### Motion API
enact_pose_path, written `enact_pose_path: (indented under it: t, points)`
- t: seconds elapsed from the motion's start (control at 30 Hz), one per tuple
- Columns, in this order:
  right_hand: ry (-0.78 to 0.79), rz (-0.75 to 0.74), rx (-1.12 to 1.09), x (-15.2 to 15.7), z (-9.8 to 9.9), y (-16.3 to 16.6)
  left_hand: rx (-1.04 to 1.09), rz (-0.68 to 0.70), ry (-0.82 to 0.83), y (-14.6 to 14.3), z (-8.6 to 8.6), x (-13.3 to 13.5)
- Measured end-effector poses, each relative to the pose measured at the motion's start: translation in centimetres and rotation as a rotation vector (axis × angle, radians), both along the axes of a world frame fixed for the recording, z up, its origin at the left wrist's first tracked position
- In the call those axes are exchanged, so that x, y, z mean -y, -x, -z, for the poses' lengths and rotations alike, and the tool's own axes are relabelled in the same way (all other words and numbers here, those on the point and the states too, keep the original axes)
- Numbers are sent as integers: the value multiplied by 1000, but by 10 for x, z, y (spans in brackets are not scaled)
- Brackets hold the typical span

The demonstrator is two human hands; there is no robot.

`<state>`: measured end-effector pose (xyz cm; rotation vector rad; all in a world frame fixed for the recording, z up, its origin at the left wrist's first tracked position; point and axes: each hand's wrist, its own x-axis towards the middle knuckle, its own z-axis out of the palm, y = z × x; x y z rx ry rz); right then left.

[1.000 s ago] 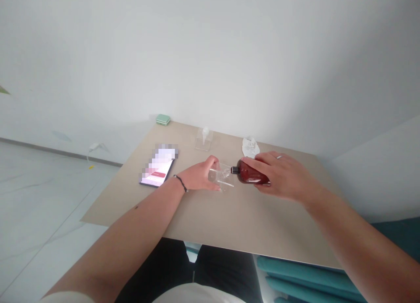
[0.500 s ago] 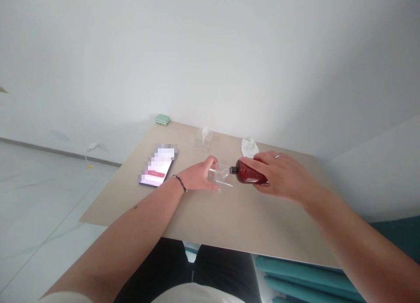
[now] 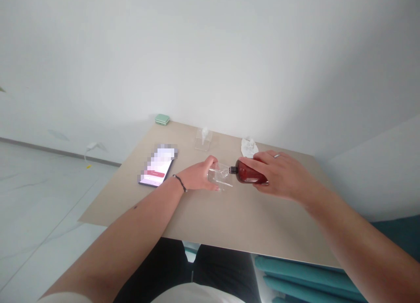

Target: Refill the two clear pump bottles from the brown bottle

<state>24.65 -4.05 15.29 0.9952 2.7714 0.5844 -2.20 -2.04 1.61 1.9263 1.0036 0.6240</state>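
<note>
My left hand point(image 3: 201, 175) is closed round a clear, see-through container point(image 3: 220, 176) above the middle of the table. In my right hand point(image 3: 277, 176) lies a dark red-brown bottle point(image 3: 250, 171), tipped on its side with its black threaded neck pointing left. The uncapped mouth is at the container's open end. Whether liquid is running between them is too small to make out. My right palm and fingers cover the bottle's base end.
A phone point(image 3: 159, 165) with a lit screen lies left on the beige table point(image 3: 229, 220). Along the back are a small green case point(image 3: 162, 119), a clear square holder point(image 3: 203, 140) with something white, and a crumpled white tissue point(image 3: 249, 148). A wall point(image 3: 223, 62) stands behind.
Almost nothing differs. Both hands keep the container and the bottle in the same places, and the bottle stays tipped sideways.
</note>
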Motion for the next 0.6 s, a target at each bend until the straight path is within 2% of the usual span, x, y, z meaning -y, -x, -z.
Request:
enact_pose_path:
  t: [0.6]
  points:
    - [21,41,-26,-1,4,-2,-9,-29,2,0,-3,1]
